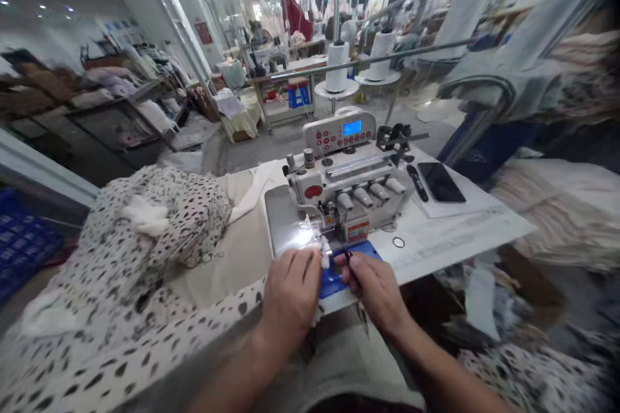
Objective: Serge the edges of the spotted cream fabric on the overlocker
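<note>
1. The left hand [290, 290] is pinching a small white cloth piece [325, 257] between the fingertips, as far as I am seeing. The piece is lying just beside the lit needle area.
2. The right hand [375, 284] is grasping a small dark tool [349, 261], with its tip pointing towards the white piece. I cannot tell if the tool is touching it.
3. Below the hands, a blue plate [330, 282] is lying at the near edge of the worktop [421, 245]. I am judging that the handwork on the white piece is going on and is not finished, because both hands are working close around it. Any completed seam or cut is too small to tell.
4. The sewing machine [358, 197] is standing just beyond the hands, and its screen [352, 128] is glowing blue. Whether the needle is moving, I cannot tell.
5. To the left, spotted cloth [194, 206] is lying in a loose heap, with a long strip extending behind the left forearm. It is looking neither folded nor stacked, so I am judging that this part is not yet put in order. How much of it is already sewn is not showing.
6. To the right, a phone [442, 182] and a black tool [417, 182] are resting apart from the hands. Beyond the machine, white thread cones [338, 66] are standing upright.
</note>
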Available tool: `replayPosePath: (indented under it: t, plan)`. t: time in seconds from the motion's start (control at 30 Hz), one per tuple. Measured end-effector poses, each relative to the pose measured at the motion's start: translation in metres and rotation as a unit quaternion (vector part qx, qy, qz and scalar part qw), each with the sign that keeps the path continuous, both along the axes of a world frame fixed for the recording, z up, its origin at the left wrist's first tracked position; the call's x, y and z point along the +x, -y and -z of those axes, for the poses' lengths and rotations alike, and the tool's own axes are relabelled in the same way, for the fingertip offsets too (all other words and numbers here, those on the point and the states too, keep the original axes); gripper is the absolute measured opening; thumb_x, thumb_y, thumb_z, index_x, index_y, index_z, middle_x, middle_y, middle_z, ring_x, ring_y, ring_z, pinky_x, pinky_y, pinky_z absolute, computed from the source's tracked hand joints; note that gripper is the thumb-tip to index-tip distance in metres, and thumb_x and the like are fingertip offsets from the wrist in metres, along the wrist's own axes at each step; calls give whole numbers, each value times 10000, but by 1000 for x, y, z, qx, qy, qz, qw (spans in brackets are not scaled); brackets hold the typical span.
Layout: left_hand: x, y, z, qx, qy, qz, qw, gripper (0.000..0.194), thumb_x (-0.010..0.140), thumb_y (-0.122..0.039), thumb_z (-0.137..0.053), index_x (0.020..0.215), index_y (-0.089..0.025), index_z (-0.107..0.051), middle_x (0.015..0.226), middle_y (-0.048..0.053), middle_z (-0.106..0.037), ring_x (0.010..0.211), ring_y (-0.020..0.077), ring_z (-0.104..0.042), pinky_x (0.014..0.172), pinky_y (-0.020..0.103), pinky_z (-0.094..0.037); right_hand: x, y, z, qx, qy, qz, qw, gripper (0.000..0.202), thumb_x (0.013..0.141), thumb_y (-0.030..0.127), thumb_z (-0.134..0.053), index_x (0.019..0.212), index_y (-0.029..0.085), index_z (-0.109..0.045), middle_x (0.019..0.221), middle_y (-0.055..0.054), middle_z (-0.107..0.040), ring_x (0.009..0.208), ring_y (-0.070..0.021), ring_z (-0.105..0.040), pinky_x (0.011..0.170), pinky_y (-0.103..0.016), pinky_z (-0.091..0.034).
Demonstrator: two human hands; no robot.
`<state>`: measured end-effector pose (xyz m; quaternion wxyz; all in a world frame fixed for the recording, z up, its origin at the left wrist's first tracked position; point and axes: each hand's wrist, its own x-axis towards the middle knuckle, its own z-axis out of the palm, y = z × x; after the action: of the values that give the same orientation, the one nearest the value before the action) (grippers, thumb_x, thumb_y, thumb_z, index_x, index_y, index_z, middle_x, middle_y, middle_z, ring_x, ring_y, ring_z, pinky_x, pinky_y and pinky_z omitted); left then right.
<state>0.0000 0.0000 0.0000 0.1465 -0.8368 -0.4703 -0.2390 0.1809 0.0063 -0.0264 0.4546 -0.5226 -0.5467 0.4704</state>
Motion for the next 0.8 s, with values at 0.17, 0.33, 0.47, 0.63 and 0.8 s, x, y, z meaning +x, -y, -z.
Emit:
replayPosePath:
  t: [0.17, 0.33, 0.47, 0.63, 0.8]
  plan:
    - [3, -3, 8, 31, 17, -10, 999, 258, 923, -155, -596, 1177, -152, -641, 1153, 116, -671, 1055, 254, -557, 880, 411, -464, 21, -21, -42, 92, 204, -96, 970, 472, 1020, 432, -330, 729, 186, -609, 705, -35, -645, 682, -175, -588, 657, -276, -409]
    - [3, -3, 10, 34, 22, -4, 999, 272, 925, -162, -593, 1192, -157, -645, 1210, 112, -668, 1075, 265, -547, 908, 429, -453, 22, -32, -72, 139, 446, -137, 873, 325, 1022, 344, -371, 905, 197, -637, 808, -42, -707, 730, -183, -642, 639, -271, -362]
    - [2, -1, 11, 25, 17, -17, 999, 295, 928, -195, -599, 1219, -185, -643, 1230, 105, -664, 1094, 260, -550, 930, 436, -439, 16, -34, -78, 151, 578, -124, 792, 377, 1016, 365, -399, 805, 203, -666, 799, -67, -742, 717, -195, -675, 598, -278, -315]
    - [2, 0, 10, 19, 21, -22, 999, 259, 935, -222, -591, 1183, -196, -661, 1230, 103, -664, 1092, 257, -552, 931, 438, -423, 6, -35, -70, 192, 629, -125, 743, 372, 1000, 344, -411, 794, 191, -680, 731, -80, -734, 611, -193, -657, 545, -285, -259]
    - [1, 0, 10, 9, 24, -24, 999, 262, 942, -231, -585, 1194, -205, -653, 1232, 95, -664, 1084, 251, -546, 919, 430, -418, 2, -35, -62, 210, 626, -98, 744, 345, 985, 326, -437, 792, 189, -688, 739, -76, -724, 625, -185, -647, 548, -288, -257]
